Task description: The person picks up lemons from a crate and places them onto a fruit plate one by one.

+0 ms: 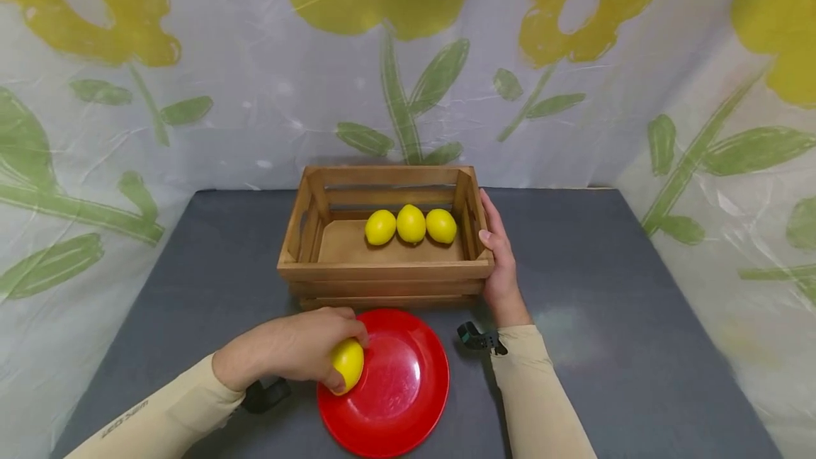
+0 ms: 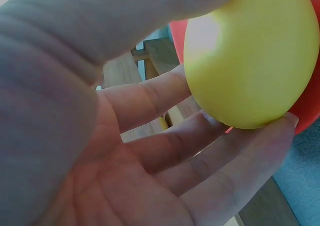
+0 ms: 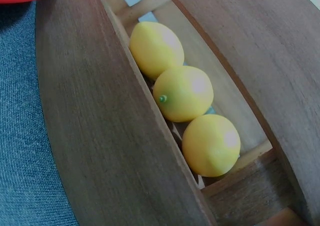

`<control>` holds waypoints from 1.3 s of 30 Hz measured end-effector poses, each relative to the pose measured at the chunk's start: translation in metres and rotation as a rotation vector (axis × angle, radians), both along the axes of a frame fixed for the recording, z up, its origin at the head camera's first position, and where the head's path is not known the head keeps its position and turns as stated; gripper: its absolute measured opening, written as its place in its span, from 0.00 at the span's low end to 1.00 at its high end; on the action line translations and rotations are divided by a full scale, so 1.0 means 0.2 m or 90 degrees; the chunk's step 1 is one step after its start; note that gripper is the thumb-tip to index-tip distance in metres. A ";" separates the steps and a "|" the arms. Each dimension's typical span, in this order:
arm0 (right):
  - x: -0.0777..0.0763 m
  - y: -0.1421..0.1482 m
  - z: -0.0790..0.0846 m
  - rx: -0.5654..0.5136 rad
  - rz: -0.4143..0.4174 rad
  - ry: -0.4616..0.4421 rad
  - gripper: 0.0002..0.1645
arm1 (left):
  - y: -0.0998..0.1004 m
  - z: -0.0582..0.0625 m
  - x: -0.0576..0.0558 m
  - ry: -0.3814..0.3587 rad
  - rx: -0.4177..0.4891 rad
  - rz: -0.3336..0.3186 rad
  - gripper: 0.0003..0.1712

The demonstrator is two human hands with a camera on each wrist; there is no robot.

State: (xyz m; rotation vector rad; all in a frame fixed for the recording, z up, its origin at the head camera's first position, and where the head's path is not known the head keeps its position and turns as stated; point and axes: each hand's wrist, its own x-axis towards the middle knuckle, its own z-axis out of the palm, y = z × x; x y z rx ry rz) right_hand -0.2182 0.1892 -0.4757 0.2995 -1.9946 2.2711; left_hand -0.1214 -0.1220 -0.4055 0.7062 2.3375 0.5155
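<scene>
Between its thumb and fingers my left hand [image 1: 306, 344] holds a yellow lemon [image 1: 348, 364] over the left part of a red plate [image 1: 408, 409]. In the left wrist view the lemon [image 2: 252, 60] fills the upper right, thumb above it and fingertips beneath. My right hand [image 1: 501, 264] grips the right end of a slatted wooden crate [image 1: 382, 272], thumb at the top rim. Inside the crate lie three lemons in a row: a left one [image 1: 380, 227], a middle one [image 1: 411, 224] and a right one [image 1: 441, 226]. The right wrist view shows them, with the middle lemon [image 3: 183, 93] between the other two.
The crate stands on a dark grey table [image 1: 574, 346], just behind the plate. A pale curtain [image 1: 255, 91] painted with yellow flowers hangs at the back and sides. Each wrist wears a black strap device, such as the right one [image 1: 479, 338].
</scene>
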 end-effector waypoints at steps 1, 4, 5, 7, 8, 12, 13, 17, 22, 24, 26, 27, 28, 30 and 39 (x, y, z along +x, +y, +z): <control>-0.01 0.00 0.00 0.000 -0.001 0.002 0.42 | 0.00 0.00 0.00 -0.003 0.001 0.002 0.31; -0.02 0.00 0.01 0.003 0.003 0.008 0.42 | 0.01 0.00 -0.01 -0.008 0.004 0.008 0.31; -0.02 0.00 0.01 0.003 0.006 0.010 0.42 | 0.01 0.00 -0.01 -0.009 0.004 0.009 0.31; -0.03 -0.01 0.01 0.000 0.007 0.013 0.42 | 0.00 0.00 -0.02 -0.002 0.005 0.009 0.31; -0.03 -0.01 0.01 0.000 0.007 0.014 0.42 | 0.00 0.00 -0.02 0.003 0.006 0.006 0.32; -0.04 -0.01 0.01 -0.002 0.003 0.020 0.42 | 0.00 0.00 -0.02 0.008 0.015 0.008 0.32; -0.04 -0.02 0.00 -0.002 0.005 0.020 0.42 | -0.01 0.00 -0.02 0.004 0.019 0.012 0.32; -0.03 -0.03 -0.01 -0.007 0.014 0.011 0.42 | -0.02 -0.01 0.00 -0.006 0.031 0.018 0.32; 0.00 -0.03 -0.03 -0.018 0.003 0.004 0.43 | -0.02 -0.02 0.01 -0.011 0.041 0.018 0.33; 0.01 -0.02 -0.03 -0.023 0.000 0.007 0.44 | -0.01 -0.02 0.01 -0.015 0.042 0.020 0.34; 0.01 -0.01 -0.03 -0.025 -0.002 0.012 0.44 | -0.01 -0.02 0.01 -0.017 0.040 0.022 0.35; 0.01 -0.01 -0.03 -0.024 -0.004 0.016 0.44 | 0.00 -0.02 0.01 -0.017 0.039 0.022 0.35; 0.00 0.00 -0.02 -0.023 -0.005 0.020 0.44 | 0.00 -0.02 0.00 -0.014 0.037 0.020 0.35; -0.01 0.00 -0.02 -0.019 -0.008 0.024 0.43 | 0.00 -0.01 -0.01 -0.006 0.031 0.015 0.36; 0.00 0.01 -0.02 -0.003 -0.008 0.015 0.42 | 0.01 0.02 0.00 0.029 0.002 0.017 0.41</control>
